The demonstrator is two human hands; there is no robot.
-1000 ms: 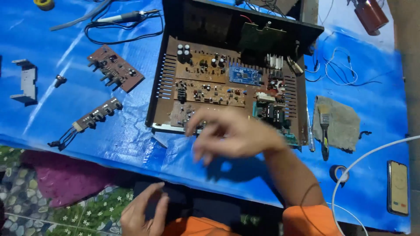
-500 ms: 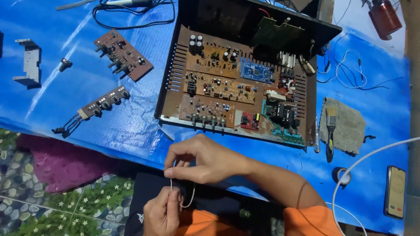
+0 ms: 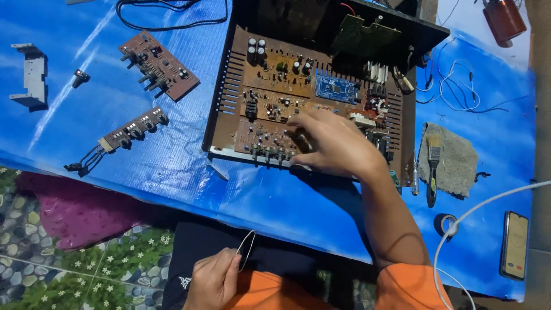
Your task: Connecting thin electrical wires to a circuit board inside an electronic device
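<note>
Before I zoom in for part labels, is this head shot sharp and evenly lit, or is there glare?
Head view: mostly sharp; circuit board parts read clearly; pale glare streaks on the blue sheet at left; right hand throws a soft shadow toward the near edge; left hand with its thin wire loop sits dimmer.

Open chassis [image 3: 313,92] at tarp [image 3: 172,172] centre-rear. Two small boards [image 3: 159,64] [image 3: 133,131] left of it; bracket [image 3: 31,74] near left edge. Brush [image 3: 433,166] on cloth [image 3: 456,161] right; phone [image 3: 515,244] at right front corner.
</note>
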